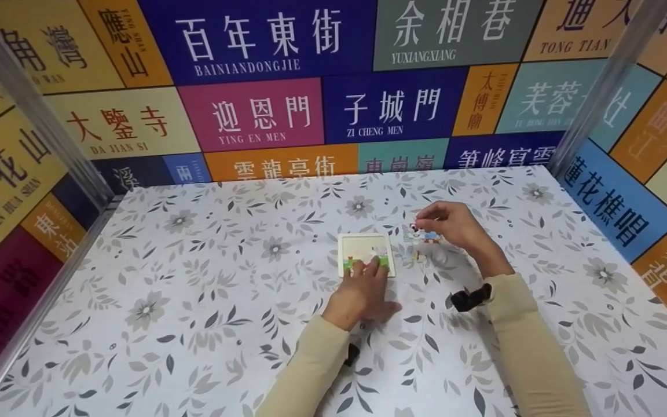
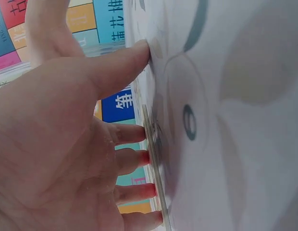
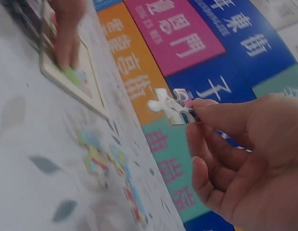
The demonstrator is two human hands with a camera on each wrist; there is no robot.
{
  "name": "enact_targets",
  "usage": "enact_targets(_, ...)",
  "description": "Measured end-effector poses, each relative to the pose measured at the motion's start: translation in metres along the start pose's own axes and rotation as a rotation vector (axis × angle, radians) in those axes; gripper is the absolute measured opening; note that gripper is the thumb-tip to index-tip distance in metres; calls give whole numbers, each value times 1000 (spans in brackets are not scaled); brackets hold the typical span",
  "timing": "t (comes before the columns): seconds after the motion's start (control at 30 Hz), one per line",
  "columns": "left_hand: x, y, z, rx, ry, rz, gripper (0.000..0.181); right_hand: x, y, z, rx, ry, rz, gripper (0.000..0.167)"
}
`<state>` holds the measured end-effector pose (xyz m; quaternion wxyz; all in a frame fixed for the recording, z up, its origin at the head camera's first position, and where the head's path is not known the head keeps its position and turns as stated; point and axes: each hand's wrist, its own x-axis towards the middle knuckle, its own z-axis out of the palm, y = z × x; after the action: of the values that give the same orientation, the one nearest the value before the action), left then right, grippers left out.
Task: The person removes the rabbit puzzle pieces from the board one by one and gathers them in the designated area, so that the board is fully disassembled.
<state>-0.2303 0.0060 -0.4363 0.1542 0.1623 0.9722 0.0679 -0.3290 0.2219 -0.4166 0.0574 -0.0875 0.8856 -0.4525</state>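
A square jigsaw tray with a pale raised rim lies on the table, with green and red pieces fitted along its near side. My left hand rests its fingertips on those pieces, fingers extended and thumb out to the side. In the right wrist view my right hand pinches a jigsaw piece between thumb and index finger, above the table. Below it several loose jigsaw pieces lie to the right of the tray. In the left wrist view the tray's edge shows under the fingertips.
A white tablecloth with grey leaves and flowers covers the table. Behind it stands a wall of coloured sign panels, and clear corner posts rise at the back. A black strap device sits at my right wrist.
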Motion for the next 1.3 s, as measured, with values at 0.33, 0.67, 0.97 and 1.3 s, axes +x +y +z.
enact_targets(0.33,-5,-2,0,-37,33,27,83,-10,37,-22,-101,-78,24,25)
enact_targets(0.67,-4,-1,-1,-23,5,24,85,-7,40,-13,-189,-50,87,19)
enact_targets(0.97,0,-3,-2,-56,-48,25,85,-7,40,-10,-185,-75,112,20)
enact_targets(1.3,3,-12,-8,-117,-116,75,77,-4,1,3,-107,-7,51,28)
